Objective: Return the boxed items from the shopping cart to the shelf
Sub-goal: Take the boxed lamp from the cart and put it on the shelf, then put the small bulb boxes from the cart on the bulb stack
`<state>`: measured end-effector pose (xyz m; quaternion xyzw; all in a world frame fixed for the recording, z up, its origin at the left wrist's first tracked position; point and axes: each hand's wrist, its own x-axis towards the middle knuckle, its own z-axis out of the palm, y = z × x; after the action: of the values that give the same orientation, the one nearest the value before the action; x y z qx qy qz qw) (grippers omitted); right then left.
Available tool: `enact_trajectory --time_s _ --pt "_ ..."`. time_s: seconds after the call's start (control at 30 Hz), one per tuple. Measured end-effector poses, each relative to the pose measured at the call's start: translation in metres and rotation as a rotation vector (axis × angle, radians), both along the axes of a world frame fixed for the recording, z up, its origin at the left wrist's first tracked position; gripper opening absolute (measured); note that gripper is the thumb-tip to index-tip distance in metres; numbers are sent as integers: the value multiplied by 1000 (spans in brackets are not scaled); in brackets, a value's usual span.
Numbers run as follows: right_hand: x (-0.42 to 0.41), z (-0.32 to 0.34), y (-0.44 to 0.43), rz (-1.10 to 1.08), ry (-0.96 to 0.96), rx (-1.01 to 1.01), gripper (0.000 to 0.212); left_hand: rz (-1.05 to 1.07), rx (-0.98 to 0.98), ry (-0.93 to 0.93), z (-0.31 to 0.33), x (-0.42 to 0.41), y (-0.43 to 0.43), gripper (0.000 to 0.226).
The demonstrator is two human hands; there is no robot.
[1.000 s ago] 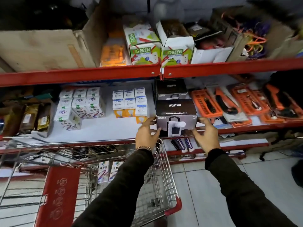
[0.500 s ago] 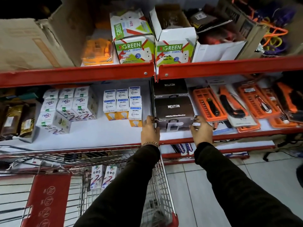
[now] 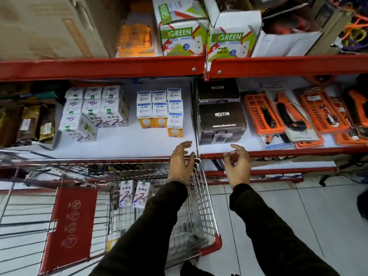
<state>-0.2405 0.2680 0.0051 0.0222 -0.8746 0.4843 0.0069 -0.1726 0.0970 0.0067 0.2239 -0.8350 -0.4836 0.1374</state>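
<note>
A black Neuton box (image 3: 222,124) stands on the white middle shelf (image 3: 127,144), in front of a second black box (image 3: 218,90). My left hand (image 3: 182,161) and my right hand (image 3: 238,166) hover just below the shelf's front edge, fingers spread, holding nothing. Both hands are clear of the box. Under my left arm is the wire shopping cart (image 3: 203,188), with two white boxes (image 3: 133,194) standing inside it.
White boxes (image 3: 93,110) and bulb boxes (image 3: 160,109) sit on the shelf to the left of the black box. Orange tool packs (image 3: 294,114) lie to its right. Green-labelled cartons (image 3: 205,36) fill the upper shelf. Tiled floor (image 3: 298,216) lies at the right.
Both hands pushed the black Neuton box back onto the shelf, let go of it and drew back toward the shelf edge. The camera view tilted downward.
</note>
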Motion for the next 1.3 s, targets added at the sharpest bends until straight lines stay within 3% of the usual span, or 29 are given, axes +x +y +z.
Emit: enact_trajectory --time_s 0.1,0.27,0.43,0.6,0.77,0.93,1.0,1.1,1.2,1.3 --pt "39 -1 -24 110 30 58 32 -3 -17 -4 -9 40 -12 32" --pt "96 -13 -63 304 -118 144 31 20 -72 -116 -36 106 -41 28" --pt "150 -45 -99 433 -262 315 34 77 -84 -286 -70 175 -80 28" --pt "199 -86 -136 576 -483 524 39 271 6 -525 -115 247 -119 33" --pt "237 -129 -177 586 -810 610 64 374 123 -931 -161 281 -151 56" --pt "264 -177 -215 547 -1050 738 114 376 225 -1294 -211 297 -167 76" --pt "271 -195 -222 525 -1072 782 113 371 213 -1367 -227 302 -167 73" --pt "275 -209 -226 460 -1064 825 102 328 182 -1340 -237 303 -158 74" --pt "278 -205 -226 455 -1037 836 123 448 266 -1252 -231 303 -153 83" --pt "283 -204 -228 472 -1017 816 122 454 231 -1172 -230 309 -153 84"
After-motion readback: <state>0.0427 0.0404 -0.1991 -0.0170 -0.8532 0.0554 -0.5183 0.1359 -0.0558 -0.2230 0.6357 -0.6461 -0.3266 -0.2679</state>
